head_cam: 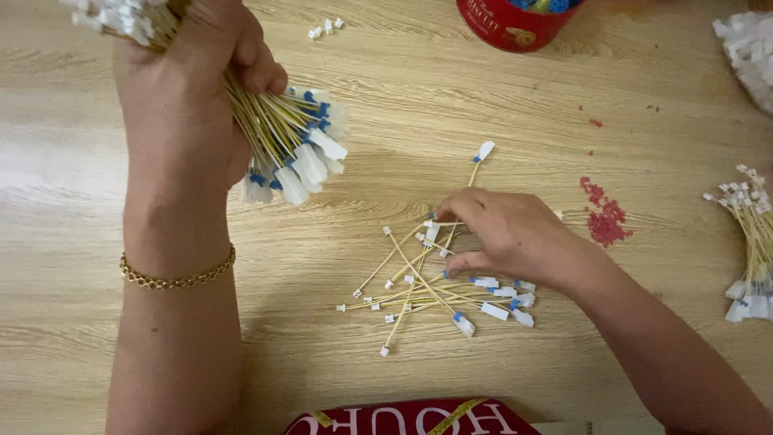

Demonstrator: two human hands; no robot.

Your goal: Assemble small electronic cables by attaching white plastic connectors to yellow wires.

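My left hand [189, 89] is raised above the wooden table [403, 105] and grips a thick bundle of thin yellow wire leads [278, 133] with white and blue connector ends fanning out below my fist. My right hand [503, 234] rests on the table, fingers pinching at a loose scatter of the same yellow wire leads [427, 290], which lie crossed over one another. One lead sticks out past my right fingers, its white connector [484, 151] pointing up and away. A gold chain bracelet [173, 278] circles my left wrist.
A red round tin [515, 24] stands at the top edge. Red crumbs [604, 217] lie right of my right hand. Another bundle of leads [753, 242] lies at the right edge, with white connectors [749, 56] piled at top right. A red lid [411, 419] shows at the bottom.
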